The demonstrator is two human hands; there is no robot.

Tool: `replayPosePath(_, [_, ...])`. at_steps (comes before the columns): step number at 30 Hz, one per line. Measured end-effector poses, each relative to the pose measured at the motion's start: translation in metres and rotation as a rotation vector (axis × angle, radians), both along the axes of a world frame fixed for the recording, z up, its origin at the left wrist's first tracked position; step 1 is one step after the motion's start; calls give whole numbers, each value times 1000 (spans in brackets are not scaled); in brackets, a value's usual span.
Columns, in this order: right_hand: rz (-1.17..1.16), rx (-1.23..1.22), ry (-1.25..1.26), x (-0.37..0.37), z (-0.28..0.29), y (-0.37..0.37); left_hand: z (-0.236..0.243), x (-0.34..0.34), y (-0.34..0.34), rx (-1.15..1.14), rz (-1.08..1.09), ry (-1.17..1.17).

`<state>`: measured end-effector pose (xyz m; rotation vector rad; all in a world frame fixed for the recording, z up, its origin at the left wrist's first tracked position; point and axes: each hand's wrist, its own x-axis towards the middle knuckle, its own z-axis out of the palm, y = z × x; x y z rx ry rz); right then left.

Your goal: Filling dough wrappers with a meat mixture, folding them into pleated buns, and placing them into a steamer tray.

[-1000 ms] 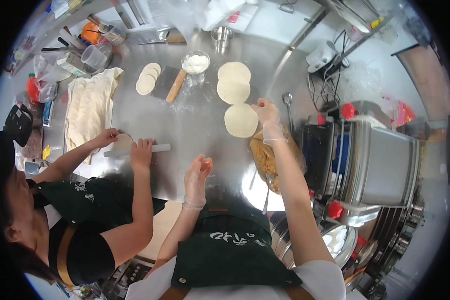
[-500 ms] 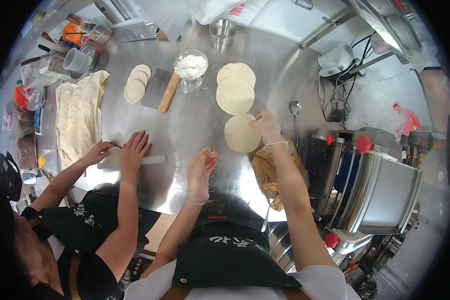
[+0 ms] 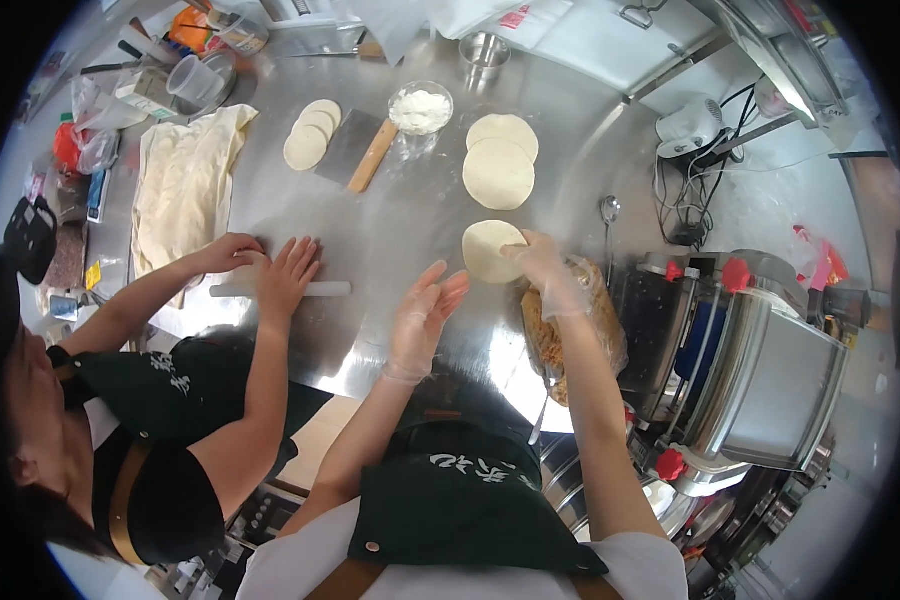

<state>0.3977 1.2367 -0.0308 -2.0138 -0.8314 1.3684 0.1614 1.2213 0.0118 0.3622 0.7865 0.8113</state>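
My right hand (image 3: 547, 268), in a clear glove, pinches the right edge of a flat round dough wrapper (image 3: 490, 250). The wrapper is just in front of two larger-looking overlapping wrappers (image 3: 499, 172) on the steel table. Palm up and holding nothing, my left hand (image 3: 428, 322) has its fingers stretched out, to the left of that wrapper. A plastic bag of brown, crumbly filling (image 3: 560, 335) lies beneath my right forearm, which hides part of it. A thin metal handle (image 3: 540, 420) sticks out at the bag's near end.
At the left, a co-worker's hands (image 3: 288, 275) work a white rolling pin (image 3: 325, 289). Beyond are cloth-like covered dough (image 3: 190, 190), small wrappers (image 3: 307, 145), a wooden-handled dough scraper (image 3: 373, 157) and a bowl of flour (image 3: 420, 110). Steel machinery (image 3: 760, 370) and a spoon (image 3: 609, 210) stand right.
My right hand has drawn the wrapper toward me, widening the gap from the two behind it. My left hand has come closer to the wrapper. The whole view has shifted slightly.
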Motion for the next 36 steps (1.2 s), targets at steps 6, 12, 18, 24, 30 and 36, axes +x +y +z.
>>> replayPosePath(6, [-46, 370, -144, -58, 82, -65, 37, -2, -17, 87, -198, -41])
replayPosePath(12, [171, 590, -128, -71, 117, -122, 41, -16, -25, -171, -294, -438])
replayPosePath(18, [239, 723, -217, -70, 117, -162, 51, -21, -36, -268, -326, -546])
replayPosePath(24, [-20, 532, -29, -69, 119, -193, 71, -25, -42, -187, -333, -658])
replayPosePath(30, [-595, 428, 884, -74, 136, -215, 3, -12, -59, -81, 30, -197])
replayPosePath(36, [-593, 283, 820, -80, 133, -239, 20, 33, -119, 167, -529, -321])
